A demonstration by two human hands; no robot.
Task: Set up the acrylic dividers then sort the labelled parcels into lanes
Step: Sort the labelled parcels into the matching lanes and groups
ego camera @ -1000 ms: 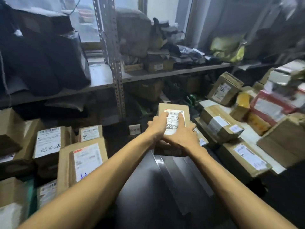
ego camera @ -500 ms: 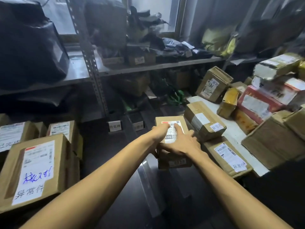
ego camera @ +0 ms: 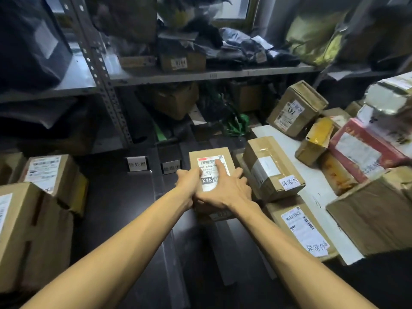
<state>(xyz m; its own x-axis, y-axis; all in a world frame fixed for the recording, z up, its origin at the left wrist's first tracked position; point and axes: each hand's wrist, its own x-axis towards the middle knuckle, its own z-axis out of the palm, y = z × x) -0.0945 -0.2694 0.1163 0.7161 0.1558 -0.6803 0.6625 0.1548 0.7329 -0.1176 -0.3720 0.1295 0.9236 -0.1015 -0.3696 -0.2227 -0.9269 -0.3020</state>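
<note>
Right hand [ego camera: 223, 190] spread flat, index finger on the white paper label. Left hand [ego camera: 188, 182] grips the left edge. Under both: boxy brown cardboard parcel [ego camera: 209, 156], marked X46, on the dark glossy desk [ego camera: 124, 208], right of a clear acrylic divider [ego camera: 178, 275]. 1 s ago the parcel was tilted up; now level.

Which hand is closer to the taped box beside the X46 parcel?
Right. The right hand lies on the X46 parcel, reaching almost to the taped box; the left hand holds the parcel's opposite edge, farther away.
</note>
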